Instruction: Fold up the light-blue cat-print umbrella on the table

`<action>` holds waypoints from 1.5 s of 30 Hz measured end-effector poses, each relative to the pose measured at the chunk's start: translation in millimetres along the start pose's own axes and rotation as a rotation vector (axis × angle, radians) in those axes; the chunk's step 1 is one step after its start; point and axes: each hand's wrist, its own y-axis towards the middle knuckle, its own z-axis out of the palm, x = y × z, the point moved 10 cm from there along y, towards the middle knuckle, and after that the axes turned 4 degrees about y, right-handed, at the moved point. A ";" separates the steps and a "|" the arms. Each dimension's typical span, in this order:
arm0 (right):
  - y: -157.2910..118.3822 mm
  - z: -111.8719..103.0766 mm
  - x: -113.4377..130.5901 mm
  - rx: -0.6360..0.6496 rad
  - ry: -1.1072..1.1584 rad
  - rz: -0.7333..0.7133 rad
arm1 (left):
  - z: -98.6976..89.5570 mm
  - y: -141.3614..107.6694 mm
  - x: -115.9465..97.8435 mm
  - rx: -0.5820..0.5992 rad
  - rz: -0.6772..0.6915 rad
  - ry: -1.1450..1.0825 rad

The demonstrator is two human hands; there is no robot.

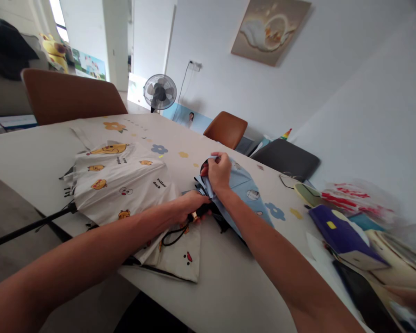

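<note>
Blue umbrella (pixel 247 189): our left hand (pixel 190 203) grips its black handle (pixel 205 209), likely steadying it while our right hand (pixel 219 175) pinches canopy fabric.

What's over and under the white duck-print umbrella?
Over the white umbrella: the left forearm and a black cord loop. Under it: the table, seen only around the canopy's edges. Anything else beneath is covered; can't tell.

Arms, two, bare, reaching forward and converging. Left hand (pixel 193 204): lower, fingers curled. Right hand (pixel 219 172): raised above it, wrist bent, fingers pinched inward.
</note>
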 end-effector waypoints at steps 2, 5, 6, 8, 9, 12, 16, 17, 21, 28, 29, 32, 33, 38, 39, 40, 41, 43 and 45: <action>-0.5 3.0 -9.5 0.004 0.029 0.030 | 0.8 0.8 1.1 0.006 -0.008 -0.008; 3.6 -0.5 -11.6 -0.021 0.086 0.023 | 2.1 1.1 3.0 0.021 -0.031 -0.023; 5.1 -1.5 -10.7 -0.025 0.103 0.014 | 2.8 1.0 3.4 0.030 -0.038 -0.036; 6.8 -2.0 -9.9 -0.028 0.126 0.004 | 4.3 0.8 4.9 0.051 -0.061 -0.072; 6.9 -1.7 -10.3 -0.028 0.127 0.003 | 4.9 0.7 5.8 0.060 -0.074 -0.090; 5.1 -0.5 -12.9 -0.029 0.113 0.003 | 5.5 0.8 7.2 0.074 -0.102 -0.130; 1.9 -1.2 -13.5 -0.055 0.121 -0.014 | 5.5 0.6 5.4 0.074 -0.100 -0.149; 1.3 -1.5 -13.1 -0.063 0.121 -0.019 | 5.3 0.3 4.7 0.069 -0.093 -0.144; 0.5 2.8 -12.4 -0.023 0.052 -0.020 | 1.0 -0.9 -3.1 0.006 0.000 -0.074; 10.6 36.4 -25.1 0.342 -0.143 0.056 | 2.1 -1.4 -2.8 0.000 0.023 0.019; 12.4 42.8 -27.7 0.399 -0.167 0.059 | 2.1 -1.4 -3.2 -0.001 0.027 0.025; 22.0 55.2 -33.2 0.492 -0.222 0.023 | 2.1 -1.6 -3.4 -0.002 0.023 0.018; 28.1 54.4 -33.9 0.485 -0.241 0.000 | 2.1 -1.6 -3.1 -0.001 0.018 0.014; 74.0 -4.3 -27.4 0.233 -0.373 -0.090 | 1.4 -0.7 -1.9 0.001 0.020 0.007; 81.6 -23.3 -25.4 0.180 -0.398 -0.090 | 1.3 -0.3 -1.5 0.003 0.022 0.003; 86.8 -41.1 -24.3 0.149 -0.423 -0.084 | 1.3 0.0 -0.9 0.005 0.024 -0.003; 89.6 -57.0 -25.0 0.138 -0.449 -0.065 | 1.4 0.2 -0.1 0.007 0.023 -0.009; 87.6 -79.4 -31.4 0.176 -0.490 -0.008 | 2.0 0.0 0.8 0.015 0.020 -0.014; 78.9 -92.0 -40.6 0.217 -0.507 0.043 | 2.4 -0.8 0.4 0.015 0.020 -0.003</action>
